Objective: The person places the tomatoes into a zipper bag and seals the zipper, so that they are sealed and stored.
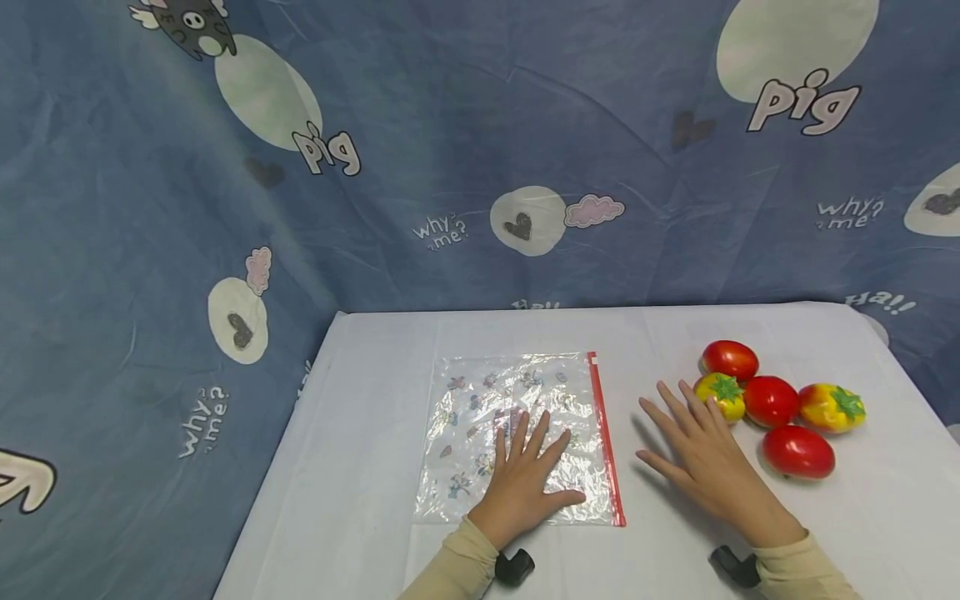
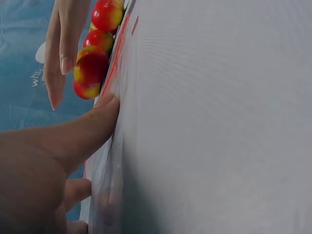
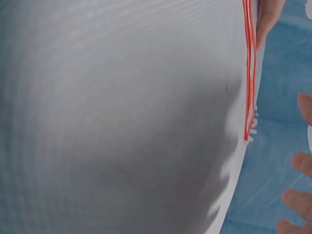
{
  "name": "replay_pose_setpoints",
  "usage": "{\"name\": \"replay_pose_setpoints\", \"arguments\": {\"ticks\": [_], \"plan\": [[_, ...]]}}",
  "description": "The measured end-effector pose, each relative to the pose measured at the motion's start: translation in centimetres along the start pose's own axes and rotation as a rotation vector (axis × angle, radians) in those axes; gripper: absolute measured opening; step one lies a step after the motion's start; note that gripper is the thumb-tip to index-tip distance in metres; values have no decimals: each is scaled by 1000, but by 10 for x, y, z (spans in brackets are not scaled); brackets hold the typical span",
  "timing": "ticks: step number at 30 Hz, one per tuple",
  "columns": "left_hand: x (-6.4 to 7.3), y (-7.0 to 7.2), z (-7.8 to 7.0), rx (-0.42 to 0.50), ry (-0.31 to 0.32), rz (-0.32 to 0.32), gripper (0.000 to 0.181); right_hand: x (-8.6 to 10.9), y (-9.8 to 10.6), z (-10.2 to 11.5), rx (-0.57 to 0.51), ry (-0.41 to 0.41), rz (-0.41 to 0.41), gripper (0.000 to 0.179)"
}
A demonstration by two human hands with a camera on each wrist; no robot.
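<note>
A clear plastic zip bag point(image 1: 459, 433) with small printed figures and a red zip strip point(image 1: 606, 442) lies flat on the white table. My left hand point(image 1: 525, 483) rests on it, fingers spread, thumb toward the strip; in the left wrist view the thumb point(image 2: 92, 126) lies at the bag's edge. My right hand point(image 1: 708, 467) hovers with fingers spread, between the bag and a group of toy produce, its shadow on the cloth. Its fingertips overlap a yellow-green piece point(image 1: 722, 395). Beside that are red pieces point(image 1: 771, 402) and a red-yellow one point(image 1: 831, 408) with a green top.
The white-covered table point(image 1: 337, 467) has its back edge against a blue curtain point(image 1: 420, 108) printed with pigs and words. Another red piece point(image 1: 731, 360) lies at the back of the group, and one more point(image 1: 798, 452) at its front. Dark wrist cameras point(image 1: 514, 568) sit at both cuffs.
</note>
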State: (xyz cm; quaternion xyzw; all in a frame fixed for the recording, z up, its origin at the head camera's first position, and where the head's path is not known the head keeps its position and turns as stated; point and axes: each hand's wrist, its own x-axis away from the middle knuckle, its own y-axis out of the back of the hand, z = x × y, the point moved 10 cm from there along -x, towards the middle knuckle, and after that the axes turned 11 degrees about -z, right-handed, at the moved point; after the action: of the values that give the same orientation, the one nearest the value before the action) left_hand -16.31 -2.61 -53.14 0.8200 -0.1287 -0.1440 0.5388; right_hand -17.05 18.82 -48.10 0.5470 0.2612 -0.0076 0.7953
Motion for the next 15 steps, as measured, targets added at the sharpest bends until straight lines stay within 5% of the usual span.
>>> {"name": "replay_pose_setpoints", "arguments": {"ticks": [15], "plan": [[2, 0, 1, 61, -19, -14, 76, 2, -5, -2, -4, -27, 46, 82]]}}
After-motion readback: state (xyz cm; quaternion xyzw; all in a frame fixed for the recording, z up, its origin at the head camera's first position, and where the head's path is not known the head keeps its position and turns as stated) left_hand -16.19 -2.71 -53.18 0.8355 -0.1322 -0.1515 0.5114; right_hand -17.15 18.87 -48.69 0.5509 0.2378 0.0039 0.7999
